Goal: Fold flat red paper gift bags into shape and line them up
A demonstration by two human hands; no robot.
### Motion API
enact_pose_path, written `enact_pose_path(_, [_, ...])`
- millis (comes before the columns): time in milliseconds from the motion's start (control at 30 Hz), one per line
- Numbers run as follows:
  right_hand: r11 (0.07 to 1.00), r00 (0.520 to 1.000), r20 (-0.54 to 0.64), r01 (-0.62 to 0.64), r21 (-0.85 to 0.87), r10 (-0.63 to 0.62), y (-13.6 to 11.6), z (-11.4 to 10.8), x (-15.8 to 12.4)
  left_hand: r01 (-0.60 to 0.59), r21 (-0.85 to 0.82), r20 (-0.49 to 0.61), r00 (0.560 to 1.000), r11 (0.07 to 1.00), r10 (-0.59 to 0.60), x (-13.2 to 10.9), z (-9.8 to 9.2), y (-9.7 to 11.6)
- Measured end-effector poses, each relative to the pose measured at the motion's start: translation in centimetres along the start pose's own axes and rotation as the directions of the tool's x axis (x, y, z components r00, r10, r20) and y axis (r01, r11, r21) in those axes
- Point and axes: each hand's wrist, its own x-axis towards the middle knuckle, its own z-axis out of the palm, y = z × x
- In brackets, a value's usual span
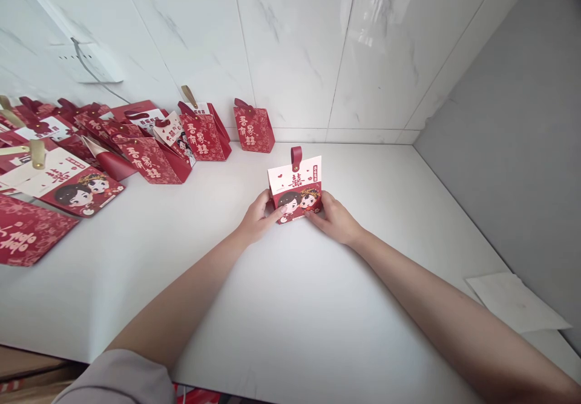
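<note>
Between my two hands is a small gift box [297, 187], white above and red below, with two cartoon figures on its front. A dark red strap loop [296, 157] stands up from its top, fixed by a small stud. My left hand [261, 218] grips the box's left side, thumb across the lower front and fingers behind. On the right side my right hand [334, 218] holds it the same way, thumb on the lower front corner. The box looks upright at the table surface; whether its base touches is hard to tell.
Several similar red and white gift boxes [157, 161] crowd the left of the white table [281, 307]. One red box [254, 129] stands apart by the tiled wall. A socket strip [88, 62] with a cable is on that wall. At right lies a white sheet [517, 301], beside a grey panel [521, 150].
</note>
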Motion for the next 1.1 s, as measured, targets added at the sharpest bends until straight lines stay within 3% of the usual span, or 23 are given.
enact_pose_path(400, [0.999,1.0,-0.009,-0.021,0.025,0.022,0.1,0.1,-0.1,0.001,-0.044,0.012,1.0,0.999,0.0,0.0,-0.1,-0.2])
enact_pose_path(533, [0.998,0.997,-0.081,0.001,0.069,0.004,0.0,-0.2,-0.2,0.003,-0.056,-0.094,0.996,0.998,-0.008,0.2,-0.6,-0.6])
enact_pose_path(733, [0.974,0.98,0.07,0.178,0.139,-0.189,-0.1,-0.3,-0.4,0.055,-0.094,-0.217,0.973,0.994,-0.075,0.7,-1.1,-0.8])
enact_pose_path(1100, [0.989,0.99,0.066,0.115,0.091,-0.122,-0.2,-0.2,-0.3,0.099,-0.024,-0.208,0.973,0.995,-0.102,0.6,-1.2,-0.7])
